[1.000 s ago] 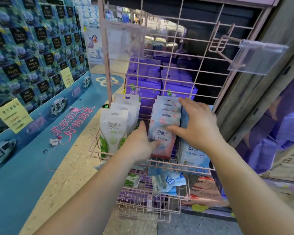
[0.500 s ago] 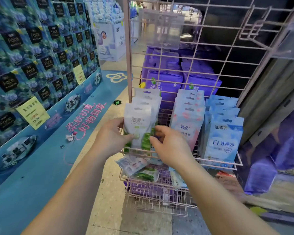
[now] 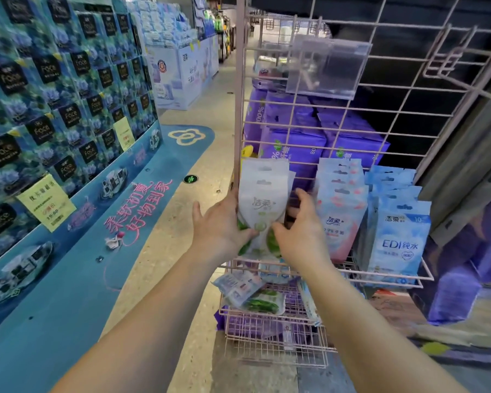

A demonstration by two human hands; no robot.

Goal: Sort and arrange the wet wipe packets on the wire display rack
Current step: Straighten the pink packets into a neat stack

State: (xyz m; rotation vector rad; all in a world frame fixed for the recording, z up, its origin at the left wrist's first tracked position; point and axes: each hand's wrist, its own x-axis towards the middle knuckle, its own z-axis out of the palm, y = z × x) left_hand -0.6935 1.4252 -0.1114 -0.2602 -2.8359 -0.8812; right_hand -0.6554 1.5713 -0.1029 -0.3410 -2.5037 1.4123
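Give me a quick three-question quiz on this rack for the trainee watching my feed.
1. True or false: both hands are on the green-and-white packets at the left end of the upper shelf.
2. Which packets stand at the right end of that shelf? A) pink packets B) blue EDI packets C) purple packs
3. Where do loose packets lie in a jumble?

Key: 1 true, left hand and right hand. 2 B. 3 In the lower basket.
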